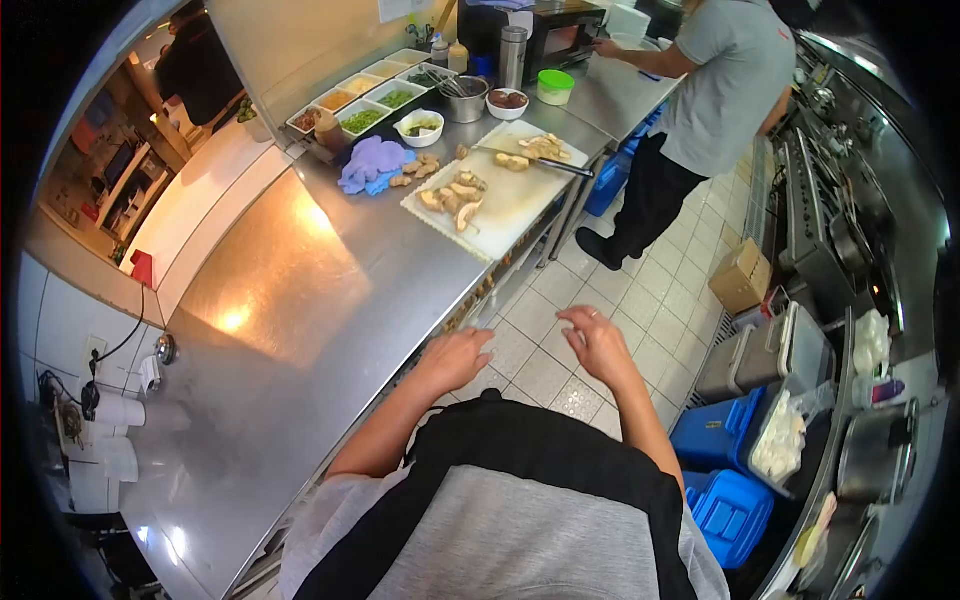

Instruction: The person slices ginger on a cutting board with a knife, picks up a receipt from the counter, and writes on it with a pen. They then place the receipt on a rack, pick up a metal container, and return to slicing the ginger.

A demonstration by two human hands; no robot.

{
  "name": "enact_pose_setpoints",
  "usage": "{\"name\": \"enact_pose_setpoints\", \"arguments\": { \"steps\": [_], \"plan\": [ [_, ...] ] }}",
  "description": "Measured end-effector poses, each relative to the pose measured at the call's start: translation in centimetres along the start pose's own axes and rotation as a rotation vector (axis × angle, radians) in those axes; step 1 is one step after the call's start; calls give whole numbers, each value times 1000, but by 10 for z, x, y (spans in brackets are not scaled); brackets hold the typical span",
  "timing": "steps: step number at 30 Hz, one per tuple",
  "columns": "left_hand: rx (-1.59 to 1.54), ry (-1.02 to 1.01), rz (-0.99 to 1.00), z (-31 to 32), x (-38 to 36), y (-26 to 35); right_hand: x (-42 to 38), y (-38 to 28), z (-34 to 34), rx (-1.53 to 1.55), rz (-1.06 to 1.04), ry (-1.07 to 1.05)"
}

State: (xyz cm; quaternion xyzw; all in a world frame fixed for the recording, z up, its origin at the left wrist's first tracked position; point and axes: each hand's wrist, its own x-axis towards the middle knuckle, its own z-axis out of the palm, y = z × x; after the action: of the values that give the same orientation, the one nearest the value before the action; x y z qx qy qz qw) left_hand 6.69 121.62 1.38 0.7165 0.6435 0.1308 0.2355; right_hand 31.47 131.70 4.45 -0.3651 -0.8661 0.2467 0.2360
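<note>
My left hand hovers beside the front edge of the steel counter, fingers loosely bent and apart, with nothing in it. Over the tiled floor, my right hand is raised in front of my body, its fingers half curled and apart, also holding nothing. A white cutting board lies on the counter ahead of both hands. Pieces of what looks like ginger root rest on it, along with paler cut pieces. A knife lies across the board, its dark handle over the right edge.
Purple gloves or cloth lie left of the board beside more root pieces. Behind are trays of chopped food, a white bowl and a metal pot. A co-worker stands ahead. Blue-lidded bins line the right.
</note>
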Motion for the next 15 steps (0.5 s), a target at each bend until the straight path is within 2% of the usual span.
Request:
{"name": "enact_pose_setpoints", "arguments": {
  "steps": [3,9,12,15],
  "plan": [
    [-18,68,16,-31,61,15,69,28,-26,-151,-140,172],
    [-133,194,-60,-39,160,11,234,94,-38,-414,-276,211],
    [-212,285,-191,-41,203,4,308,132,-22,-553,-346,82],
    [-270,468,-316,-42,248,1,355,160,-6,-498,-305,-311]
  ]
}}
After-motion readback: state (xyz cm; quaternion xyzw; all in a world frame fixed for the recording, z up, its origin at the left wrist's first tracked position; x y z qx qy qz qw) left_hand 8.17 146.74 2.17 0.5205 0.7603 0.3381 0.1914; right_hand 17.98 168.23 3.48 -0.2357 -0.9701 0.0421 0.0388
